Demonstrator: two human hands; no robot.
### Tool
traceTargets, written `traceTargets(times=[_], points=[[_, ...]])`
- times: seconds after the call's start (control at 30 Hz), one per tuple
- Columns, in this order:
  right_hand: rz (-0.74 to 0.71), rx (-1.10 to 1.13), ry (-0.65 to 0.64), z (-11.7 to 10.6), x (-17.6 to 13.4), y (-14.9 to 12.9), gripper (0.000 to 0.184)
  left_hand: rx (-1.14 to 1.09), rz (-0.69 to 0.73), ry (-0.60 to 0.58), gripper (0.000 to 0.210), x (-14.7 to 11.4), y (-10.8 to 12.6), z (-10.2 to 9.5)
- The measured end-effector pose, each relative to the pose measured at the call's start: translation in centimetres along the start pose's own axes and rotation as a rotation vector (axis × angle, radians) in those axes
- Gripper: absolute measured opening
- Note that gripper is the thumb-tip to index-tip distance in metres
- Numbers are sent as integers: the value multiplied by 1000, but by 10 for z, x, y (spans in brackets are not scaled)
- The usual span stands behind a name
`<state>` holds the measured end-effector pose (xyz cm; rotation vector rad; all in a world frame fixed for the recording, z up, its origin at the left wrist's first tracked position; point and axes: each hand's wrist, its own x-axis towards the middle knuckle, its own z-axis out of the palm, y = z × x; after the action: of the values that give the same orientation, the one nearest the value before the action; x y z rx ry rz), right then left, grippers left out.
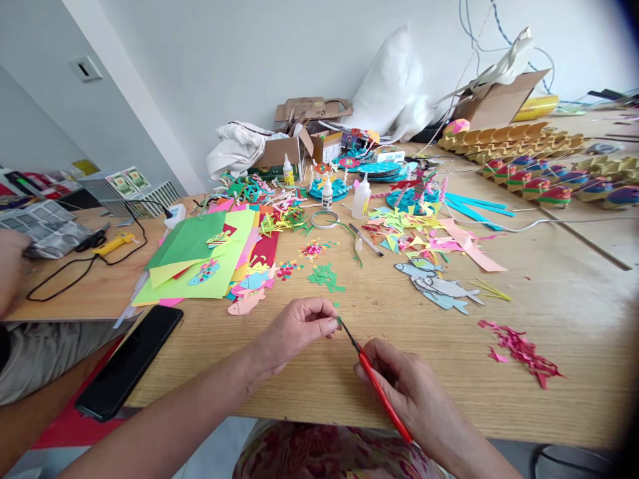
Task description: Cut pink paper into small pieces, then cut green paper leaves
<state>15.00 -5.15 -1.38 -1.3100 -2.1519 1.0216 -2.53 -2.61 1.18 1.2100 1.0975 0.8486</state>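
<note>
My left hand (pixel 310 326) pinches a tiny piece of green paper (pixel 340 320) between thumb and forefinger, above the front of the wooden table. My right hand (pixel 399 379) is closed round the red handles of a pair of scissors (pixel 375 386). The dark blades point up and left, with their tips at the green piece. Just beyond my left hand lies a small heap of green paper cuttings (pixel 324 277). Round coloured paper dots (pixel 288 269) are scattered to its left. Several paper fish (pixel 248 303) lie farther left, and grey-blue fish cutouts (pixel 439 287) lie to the right.
A black phone (pixel 130 359) lies at the left table edge, near coloured paper sheets (pixel 187 249). Glue bottles (pixel 361 198) stand at the back. Crimson scraps (pixel 524 350) lie right; painted egg-carton pieces (pixel 554 185) line the far right. Another person's arm (pixel 10 266) shows at left.
</note>
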Motion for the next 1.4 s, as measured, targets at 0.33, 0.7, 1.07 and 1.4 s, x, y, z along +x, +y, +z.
traceTargets(times=[0.33, 0.7, 1.07, 1.4], points=[[1, 21, -29, -2, -4, 2, 30, 82, -79, -102, 11, 2, 2, -9], [-8, -14, -28, -4, -3, 4, 31, 195, -101, -149, 10, 2, 3, -17], [88, -363, -70, -26, 0, 28, 31, 640, 67, 160, 14, 16, 22, -92], [55, -459, -69, -24, 1, 45, 32, 1296, 185, 188, 20, 52, -2, -107]])
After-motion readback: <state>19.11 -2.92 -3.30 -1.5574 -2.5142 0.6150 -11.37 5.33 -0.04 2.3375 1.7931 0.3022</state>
